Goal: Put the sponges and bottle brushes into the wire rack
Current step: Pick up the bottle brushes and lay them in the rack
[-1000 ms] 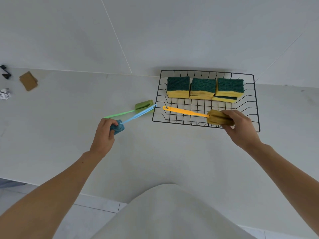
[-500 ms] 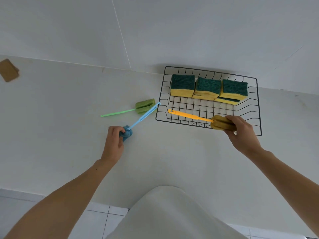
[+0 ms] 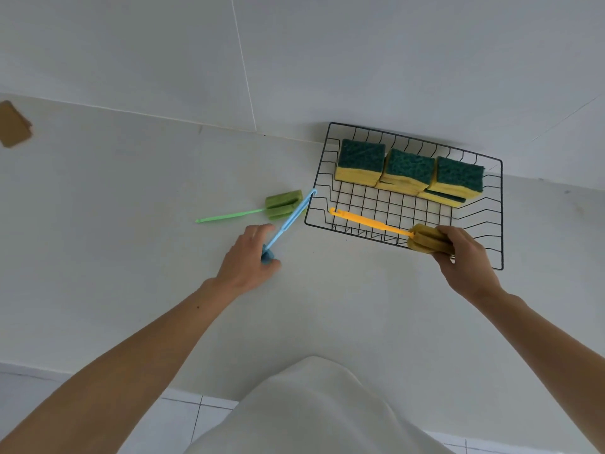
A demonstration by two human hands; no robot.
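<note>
A black wire rack (image 3: pixel 497 211) sits on the white counter against the wall. Several green-and-yellow sponges (image 3: pixel 407 170) stand along its back. My right hand (image 3: pixel 465 260) grips the sponge head of an orange bottle brush (image 3: pixel 370 222), whose handle lies across the rack's front part. My left hand (image 3: pixel 247 260) holds the blue foam head of a blue bottle brush (image 3: pixel 288 221); its handle points up-right, its tip near the rack's left rim. A green bottle brush (image 3: pixel 281 204) lies on the counter left of the rack, partly under the blue handle.
The white counter (image 3: pixel 131 240) runs left from the rack, with a brown flat piece (image 3: pixel 13 124) at its far left. A tiled wall rises right behind the rack. The counter's front edge is near my body, with floor tiles below.
My left hand with the blue brush has drawn toward the rack while the brush tip stays by the left rim. The orange brush stays over the rack's front. The camera view has shifted.
</note>
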